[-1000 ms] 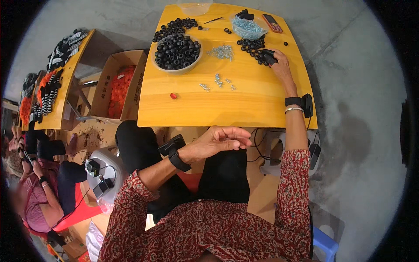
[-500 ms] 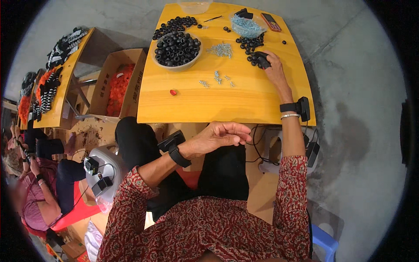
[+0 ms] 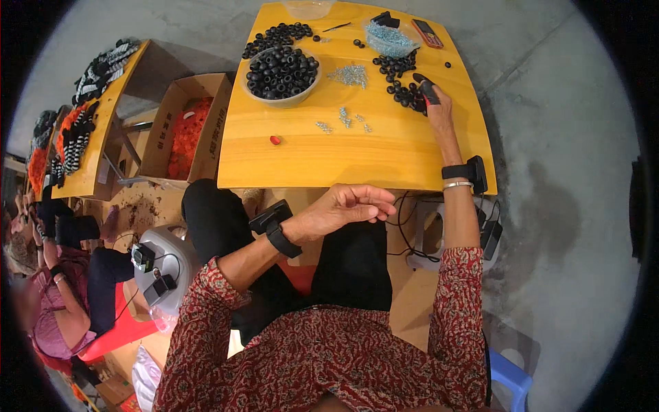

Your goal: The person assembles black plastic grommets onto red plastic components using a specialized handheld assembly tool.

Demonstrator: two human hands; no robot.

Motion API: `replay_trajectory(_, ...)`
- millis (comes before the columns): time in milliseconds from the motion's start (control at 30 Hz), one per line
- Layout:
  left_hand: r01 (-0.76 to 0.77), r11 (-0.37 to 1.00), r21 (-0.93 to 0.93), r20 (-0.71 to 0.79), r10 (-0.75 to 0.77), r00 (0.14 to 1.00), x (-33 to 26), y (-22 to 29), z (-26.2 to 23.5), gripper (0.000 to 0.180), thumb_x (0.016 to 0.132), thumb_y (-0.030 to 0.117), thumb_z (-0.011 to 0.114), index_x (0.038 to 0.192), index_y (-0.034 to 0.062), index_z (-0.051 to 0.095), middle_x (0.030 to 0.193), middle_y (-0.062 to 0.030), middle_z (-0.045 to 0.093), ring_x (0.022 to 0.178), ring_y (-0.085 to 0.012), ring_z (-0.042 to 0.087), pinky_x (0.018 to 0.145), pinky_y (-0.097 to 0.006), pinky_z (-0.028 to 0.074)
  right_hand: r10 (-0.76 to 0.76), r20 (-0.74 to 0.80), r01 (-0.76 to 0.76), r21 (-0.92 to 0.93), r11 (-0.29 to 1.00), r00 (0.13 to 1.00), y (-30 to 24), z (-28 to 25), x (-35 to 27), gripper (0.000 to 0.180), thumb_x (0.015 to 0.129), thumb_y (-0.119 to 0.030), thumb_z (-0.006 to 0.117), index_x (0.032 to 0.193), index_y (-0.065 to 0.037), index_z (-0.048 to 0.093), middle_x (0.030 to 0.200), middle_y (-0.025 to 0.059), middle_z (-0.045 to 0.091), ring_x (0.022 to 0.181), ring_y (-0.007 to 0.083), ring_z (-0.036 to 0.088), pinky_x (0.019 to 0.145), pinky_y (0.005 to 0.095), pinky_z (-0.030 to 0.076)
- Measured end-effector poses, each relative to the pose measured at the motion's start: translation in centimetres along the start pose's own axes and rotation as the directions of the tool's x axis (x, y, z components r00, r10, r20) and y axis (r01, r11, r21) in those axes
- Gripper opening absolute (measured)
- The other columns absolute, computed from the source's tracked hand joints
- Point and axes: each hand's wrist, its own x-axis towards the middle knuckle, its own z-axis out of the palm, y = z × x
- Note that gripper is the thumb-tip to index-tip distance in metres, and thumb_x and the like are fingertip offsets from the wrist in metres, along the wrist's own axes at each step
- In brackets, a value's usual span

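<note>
The right hand's [image 3: 437,106] grip rests on the counter [image 3: 384,154] with its dark-tipped fingers [image 3: 427,89] stretched forward and laid on the near edge of a loose heap of black rings [image 3: 401,82]; the fingers lie flat rather than pinched, and whether one ring is trapped under them cannot be told. The heap spreads away from the fingertips toward the far side of the counter, so the rings lie just ahead of and to the left of the grip, touching it. The left hand [image 3: 343,209] hangs below the near edge of the counter, over the lap, its fingers curled loosely inward; nothing shows in that grip, though the palm is turned away. Both wrists carry black bands. A bowl [image 3: 281,72] heaped with more black rings stands on the left part of the counter, well apart from the right hand. Between bowl and heap lie small silvery screws [image 3: 350,75], with a few more scattered nearer the person. A small red piece [image 3: 275,140] lies alone toward the near left.
</note>
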Motion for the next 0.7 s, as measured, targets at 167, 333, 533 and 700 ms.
replay_trajectory(167, -0.022, 1.000, 0.000, 0.012, 0.022, 1.000, -0.1, -0.1, 0.1, 0.032, 0.093, 0.010, 0.051, 0.125, 0.0057, 0.052, 0.114, -0.0069, 0.061, 0.102, -0.0123, 0.057, 0.089, -0.026, 0.044, 0.006, -0.019, 0.000, 0.312, 0.950, 1.000, -2.4, -0.3, -1.3, 0.042, 0.097, -0.034, 0.040, 0.113, -0.002, 0.063, 0.108, 0.0110, 0.063, 0.100, 0.0195, 0.056, 0.090, 0.0306, 0.041)
replay_trajectory(333, -0.008, 1.000, -0.019, -0.018, 0.008, 1.000, -0.2, 0.1, 0.3, 0.033, 0.092, 0.012, 0.054, 0.124, 0.0045, 0.053, 0.112, -0.0085, 0.062, 0.098, -0.0134, 0.058, 0.088, -0.027, 0.045, 0.006, 0.025, -0.017, 0.440, 0.898, 1.000, -2.4, -0.8, -1.4, 0.046, 0.099, -0.033, 0.035, 0.117, 0.002, 0.058, 0.118, 0.0129, 0.059, 0.118, 0.0224, 0.049, 0.107, 0.0361, 0.031)
replay_trajectory(533, -0.002, 1.000, 0.001, 0.014, 0.002, 1.000, 0.0, 0.0, 0.1, 0.031, 0.093, 0.012, 0.053, 0.124, 0.0058, 0.053, 0.112, -0.0064, 0.061, 0.103, -0.0129, 0.058, 0.089, -0.027, 0.045, -0.003, 0.018, -0.006, 0.454, 0.891, 1.000, -2.1, -0.5, -1.7, 0.047, 0.099, -0.034, 0.035, 0.116, 0.002, 0.058, 0.118, 0.0145, 0.058, 0.118, 0.0242, 0.049, 0.107, 0.0384, 0.031)
replay_trajectory(700, -0.001, 1.000, -0.018, 0.016, 0.002, 1.000, 0.0, -0.2, 0.2, 0.031, 0.093, 0.011, 0.052, 0.124, 0.0053, 0.053, 0.112, -0.0063, 0.062, 0.103, -0.0128, 0.058, 0.089, -0.026, 0.045, 0.021, 0.012, -0.024, 0.555, 0.832, 1.000, -1.9, -0.5, -2.0, 0.047, 0.098, -0.035, 0.035, 0.116, 0.002, 0.058, 0.118, 0.0159, 0.058, 0.119, 0.0251, 0.048, 0.108, 0.0391, 0.029)
